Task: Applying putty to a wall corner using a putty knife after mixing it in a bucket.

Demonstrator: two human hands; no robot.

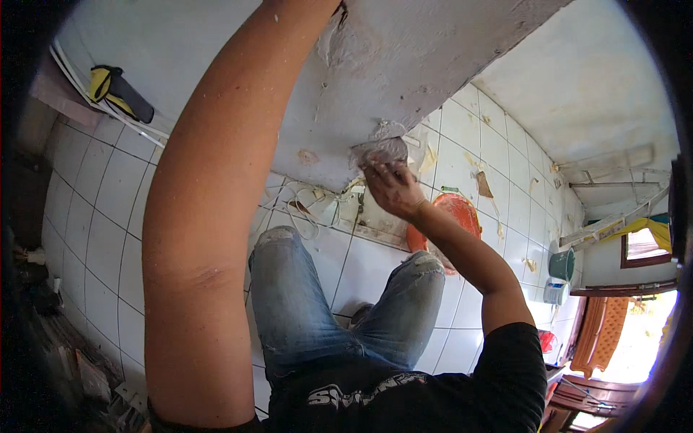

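My left forearm (216,159) stretches up across the view against the grey plastered wall (411,43). Its hand lies beyond the top edge, out of sight. My right hand (393,186) reaches to the wall's lower corner, fingers bent over a flat grey piece smeared with wet paste (382,150). Whether that piece is a tool or a wad of plaster I cannot make out. It touches the wall, where a fresh wet smear (388,130) shows just above. Partly behind my right forearm is an orange basin (462,209) with grey residue on its rim.
A white cable (307,224) lies loosely coiled by the wall's foot. White floor tiles (361,270) carry scraps and stains. A yellow and dark pouch (119,92) sits on pipes at left. A green bucket (561,265) and a ladder (613,220) stand far right.
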